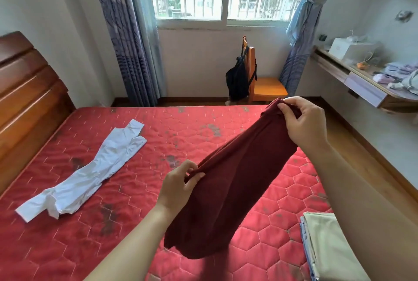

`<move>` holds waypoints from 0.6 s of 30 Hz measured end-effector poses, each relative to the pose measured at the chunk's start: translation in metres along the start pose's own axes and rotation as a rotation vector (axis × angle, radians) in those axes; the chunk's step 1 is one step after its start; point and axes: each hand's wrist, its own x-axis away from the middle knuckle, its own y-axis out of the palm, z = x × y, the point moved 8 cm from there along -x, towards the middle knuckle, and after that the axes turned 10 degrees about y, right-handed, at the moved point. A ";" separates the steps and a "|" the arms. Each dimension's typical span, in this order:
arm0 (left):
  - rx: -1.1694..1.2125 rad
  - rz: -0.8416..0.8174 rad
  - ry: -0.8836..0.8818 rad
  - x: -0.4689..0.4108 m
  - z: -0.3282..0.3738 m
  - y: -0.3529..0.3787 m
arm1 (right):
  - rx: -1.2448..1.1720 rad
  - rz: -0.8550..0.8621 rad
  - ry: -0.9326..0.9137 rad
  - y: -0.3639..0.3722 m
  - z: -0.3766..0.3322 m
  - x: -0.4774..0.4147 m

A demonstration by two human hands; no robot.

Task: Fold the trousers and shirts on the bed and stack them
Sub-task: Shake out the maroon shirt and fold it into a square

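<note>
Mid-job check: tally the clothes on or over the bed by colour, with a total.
Maroon garment, held up: 1
White trousers, lying flat: 1
Beige folded garment, top of stack: 1
Light blue folded garment, beneath it: 1 visible
Total: 4

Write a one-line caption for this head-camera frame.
The left hand and right hand pinch a dark red garment above the mattress; a white garment lies left, a folded stack right.
</note>
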 end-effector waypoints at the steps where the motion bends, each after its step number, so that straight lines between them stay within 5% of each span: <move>1: 0.005 0.005 -0.031 0.005 -0.003 0.000 | 0.006 -0.006 -0.006 0.000 -0.001 0.001; 18: -0.085 0.156 -0.089 0.033 0.009 -0.036 | -0.030 -0.089 -0.104 0.012 -0.022 0.010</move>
